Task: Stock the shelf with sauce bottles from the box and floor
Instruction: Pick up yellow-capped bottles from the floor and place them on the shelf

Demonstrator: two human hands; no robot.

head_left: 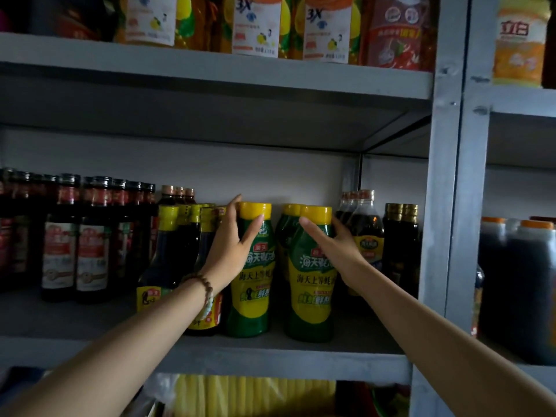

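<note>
Setting two green-and-yellow sauce bottles at the front of the middle shelf [270, 359], by the look of it. Both stand upright on the board, side by side, with a narrow gap between them

Left hand [231, 245] wraps the left bottle [255, 284] at the shoulder just under the yellow cap [255, 210], thumb across the front, fingers round the back. Right hand [337, 245] mirrors that on the right bottle [310, 293], thumb on the front, fingers hidden on the far side. Both hands half closed round the necks, nothing else held

A rear bottle [287, 224] of the same kind stands behind the right one. Dark bottles [207, 266] sit just beside the left hand, and more dark ones [365, 236] just beside the right hand, so it's tight on both flanks. Box and floor not in view

Handling, my read:
- look like full plastic squeeze bottles: moderate weight, the body probably gives if pinched hard
- glossy wrap, likely slick, so don't rely on a flat-palm grip on the belly
- the taper under the cap is the natural hold, since the cap's flare stops the hand sliding off upward
- tall with a narrow base, so they may rock if let go before the base is flat
- neighbours look like glass, so knuckles going in or out are the main knock risk; come straight back out, no sideways sweep
</note>
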